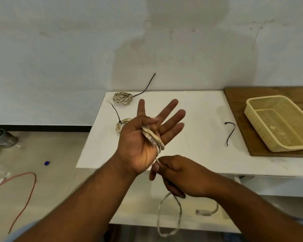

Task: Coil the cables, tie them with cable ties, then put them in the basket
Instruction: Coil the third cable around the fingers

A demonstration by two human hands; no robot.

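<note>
Two tied beige coils (122, 98) at table's (199, 105) left edge. Left hand (147, 137) splayed, thumb pinning cable (157, 140) to palm; right hand (175, 177) curled round it. Mesh plastic basket (257, 128) on wooden board (234, 96).

Stained pale wall (77, 41), black skirting (40, 128), beige floor (42, 154), white table (191, 105), wooden board (238, 102)

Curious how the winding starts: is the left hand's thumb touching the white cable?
Touching. The head view shows the left hand pinning the cable end against its palm with the thumb, with no gap between them.
</note>
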